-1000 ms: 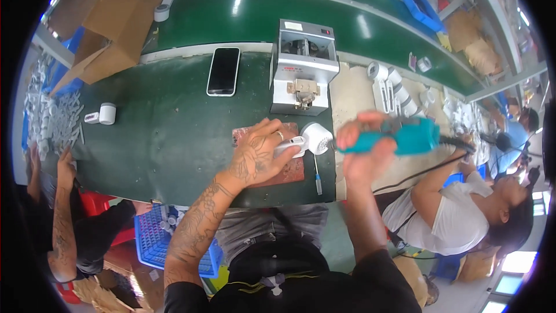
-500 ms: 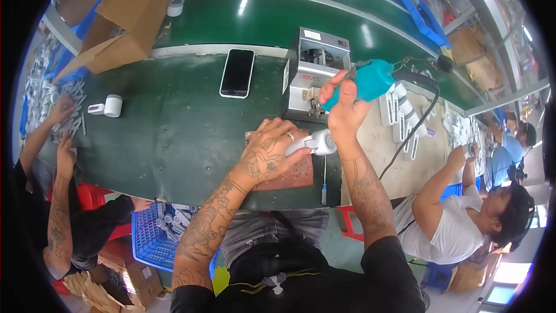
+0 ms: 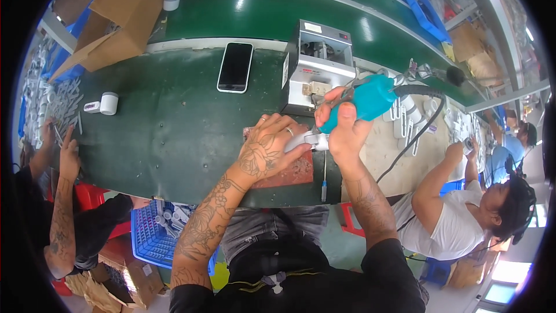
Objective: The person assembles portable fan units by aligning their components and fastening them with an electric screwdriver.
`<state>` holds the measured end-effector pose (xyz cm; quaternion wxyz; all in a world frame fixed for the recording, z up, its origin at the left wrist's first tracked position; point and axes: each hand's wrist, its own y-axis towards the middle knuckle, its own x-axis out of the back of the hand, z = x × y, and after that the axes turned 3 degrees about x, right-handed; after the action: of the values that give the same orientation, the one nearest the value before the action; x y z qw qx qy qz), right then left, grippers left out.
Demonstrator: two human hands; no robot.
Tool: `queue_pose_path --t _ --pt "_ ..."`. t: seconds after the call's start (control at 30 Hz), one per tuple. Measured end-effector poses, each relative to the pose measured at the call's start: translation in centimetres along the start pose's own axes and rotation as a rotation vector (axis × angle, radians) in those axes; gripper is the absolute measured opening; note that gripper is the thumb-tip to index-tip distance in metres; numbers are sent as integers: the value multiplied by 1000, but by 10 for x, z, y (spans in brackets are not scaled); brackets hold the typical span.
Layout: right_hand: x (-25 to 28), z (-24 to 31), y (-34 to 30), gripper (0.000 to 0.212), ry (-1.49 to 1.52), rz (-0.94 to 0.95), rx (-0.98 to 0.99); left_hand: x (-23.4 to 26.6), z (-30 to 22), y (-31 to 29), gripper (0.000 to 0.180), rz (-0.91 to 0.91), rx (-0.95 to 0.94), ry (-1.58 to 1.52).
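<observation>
My left hand is closed around a small white plastic device, which it holds over a reddish-brown mat on the bench. In my right hand is a teal electric screwdriver, slanted down to the left. Its working end meets the area of the white device, though the tip is hidden by my fingers. Right behind the hands stands a grey box-shaped machine, likely a screw feeder. A thin hand screwdriver with a blue handle lies beside the mat.
A phone lies on the green bench, and another white device rests farther left. White parts lie on brown board to the right, under the tool's dark cable. A cardboard box stands back left. Co-workers sit on both sides.
My right hand has brought the electric screwdriver down and slightly left onto the white device. The device's round grille, visible before, is now covered. My left hand keeps its hold.
</observation>
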<state>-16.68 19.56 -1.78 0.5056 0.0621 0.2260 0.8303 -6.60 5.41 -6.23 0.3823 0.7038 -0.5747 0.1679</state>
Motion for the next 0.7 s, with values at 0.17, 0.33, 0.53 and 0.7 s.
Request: queue_pose_path --t 0.17,0.33,0.53,0.7 --pt "3 -12 -4 53 58 14 4 -2 -1 2 28 -9 -24 2" --pt "2 -15 -2 51 73 38 -5 -1 -4 2 30 35 11 43" --pt "2 -14 -1 50 30 41 -22 -1 0 1 33 57 13 40" --pt "6 -1 21 44 68 -93 93 -3 0 2 30 31 55 -80"
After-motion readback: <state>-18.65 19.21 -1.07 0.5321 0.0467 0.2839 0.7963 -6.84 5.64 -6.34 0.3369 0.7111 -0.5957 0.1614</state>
